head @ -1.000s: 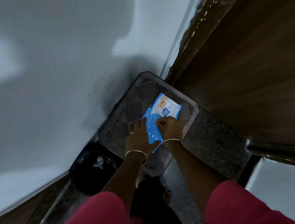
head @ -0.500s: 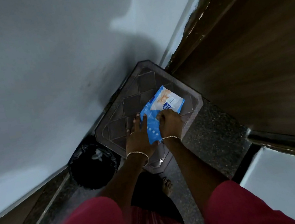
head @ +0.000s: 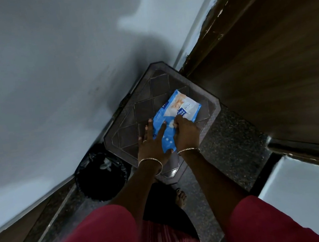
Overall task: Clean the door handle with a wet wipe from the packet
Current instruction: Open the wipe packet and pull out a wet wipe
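A blue and white wet wipe packet (head: pixel 185 105) lies on a dark brown plastic stool (head: pixel 130 112) in the corner. My left hand (head: pixel 151 144) presses flat on the packet's near end, fingers spread. My right hand (head: pixel 187 133) is beside it, with its fingertips pinched on a small white bit of wet wipe (head: pixel 172 122) at the packet's middle opening. The door handle is out of view.
A wooden door (head: pixel 269 64) stands to the right of the stool and a pale wall (head: pixel 47 85) to the left. A black bin (head: pixel 100 176) with a bag liner sits on the dark speckled floor left of the stool. My bare foot (head: pixel 180 198) is below.
My right hand's fingers have moved up to the packet's middle, where a white bit now shows. My left hand's fingers have spread wider over the packet. The view has shifted slightly.
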`<state>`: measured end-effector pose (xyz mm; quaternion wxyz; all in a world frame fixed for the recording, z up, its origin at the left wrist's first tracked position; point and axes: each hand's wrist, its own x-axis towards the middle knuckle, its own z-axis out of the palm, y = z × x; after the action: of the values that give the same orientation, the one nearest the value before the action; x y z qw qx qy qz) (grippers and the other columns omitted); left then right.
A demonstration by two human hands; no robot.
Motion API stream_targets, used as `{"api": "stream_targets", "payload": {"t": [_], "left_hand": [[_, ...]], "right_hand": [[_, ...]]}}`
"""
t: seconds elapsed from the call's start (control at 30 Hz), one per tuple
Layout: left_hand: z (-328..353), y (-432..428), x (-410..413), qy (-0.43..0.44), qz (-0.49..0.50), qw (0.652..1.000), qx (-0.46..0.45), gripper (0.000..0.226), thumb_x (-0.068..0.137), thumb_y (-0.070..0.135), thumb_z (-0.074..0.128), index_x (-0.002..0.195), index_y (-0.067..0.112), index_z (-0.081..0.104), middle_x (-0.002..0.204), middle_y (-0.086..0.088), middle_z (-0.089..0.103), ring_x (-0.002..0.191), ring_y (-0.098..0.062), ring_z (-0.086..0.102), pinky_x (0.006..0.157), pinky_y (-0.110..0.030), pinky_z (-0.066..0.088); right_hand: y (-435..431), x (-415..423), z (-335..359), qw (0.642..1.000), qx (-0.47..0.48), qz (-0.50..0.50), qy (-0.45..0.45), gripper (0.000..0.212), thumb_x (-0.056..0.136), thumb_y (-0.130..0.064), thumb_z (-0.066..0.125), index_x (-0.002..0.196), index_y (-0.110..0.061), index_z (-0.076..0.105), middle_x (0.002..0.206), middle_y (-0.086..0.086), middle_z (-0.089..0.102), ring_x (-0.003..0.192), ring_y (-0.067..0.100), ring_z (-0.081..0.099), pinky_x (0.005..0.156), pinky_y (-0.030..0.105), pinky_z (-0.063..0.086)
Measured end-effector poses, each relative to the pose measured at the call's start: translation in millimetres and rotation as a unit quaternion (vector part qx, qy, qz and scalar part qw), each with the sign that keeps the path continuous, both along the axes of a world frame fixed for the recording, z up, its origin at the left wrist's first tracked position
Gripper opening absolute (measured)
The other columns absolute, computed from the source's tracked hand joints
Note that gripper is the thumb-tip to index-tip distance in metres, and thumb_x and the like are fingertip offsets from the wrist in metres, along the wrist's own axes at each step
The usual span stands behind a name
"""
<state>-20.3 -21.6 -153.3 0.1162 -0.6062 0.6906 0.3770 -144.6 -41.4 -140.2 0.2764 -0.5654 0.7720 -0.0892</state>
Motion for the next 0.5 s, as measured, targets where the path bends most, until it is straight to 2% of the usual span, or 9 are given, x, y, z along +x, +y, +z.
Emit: {"api": "stream_targets", "payload": {"t": [0.2,0.33,0.43,0.5], "left_hand": [[-3,-2,1,0.013,0.009,0.999,0.030,0.100,0.080,0.053,0.064,0.151,0.042,-0.006,0.161,-0.007,-0.021,0.151,-0.031,-0.002,0.117,-0.058,0.014],[-7,-3,0,0.001,0.004,1.000,0.029,0.102,0.080,0.053,0.065,0.150,0.044,-0.008,0.161,-0.007,-0.023,0.150,-0.031,-0.005,0.117,-0.058,0.013],[-10,-4,-1,-0.009,0.003,0.999,0.042,0.103,0.079,0.053,0.066,0.149,0.046,-0.010,0.160,-0.005,-0.026,0.150,-0.031,-0.006,0.117,-0.058,0.010],[-11,-4,-2,-0.013,0.004,0.999,0.044,0.104,0.079,0.053,0.066,0.148,0.047,-0.011,0.160,-0.004,-0.027,0.150,-0.030,-0.007,0.117,-0.057,0.010]], "right_hand": [[5,-5,3,0.999,-0.014,-0.009,-0.038,0.039,0.081,0.003,0.069,0.120,-0.002,0.063,0.107,0.018,0.070,0.099,0.034,0.066,0.091,0.042,0.054],[9,-6,5,0.997,-0.049,-0.037,-0.047,0.020,0.085,0.002,0.064,0.104,-0.004,0.066,0.094,0.015,0.071,0.087,0.032,0.069,0.077,0.036,0.055],[9,-8,4,0.996,-0.066,-0.038,-0.043,0.019,0.087,0.005,0.060,0.104,0.001,0.065,0.100,0.021,0.068,0.088,0.037,0.067,0.074,0.038,0.056],[9,-8,3,0.996,-0.077,-0.039,-0.029,0.017,0.088,0.006,0.060,0.103,0.002,0.064,0.103,0.022,0.066,0.087,0.036,0.067,0.070,0.030,0.052]]}}
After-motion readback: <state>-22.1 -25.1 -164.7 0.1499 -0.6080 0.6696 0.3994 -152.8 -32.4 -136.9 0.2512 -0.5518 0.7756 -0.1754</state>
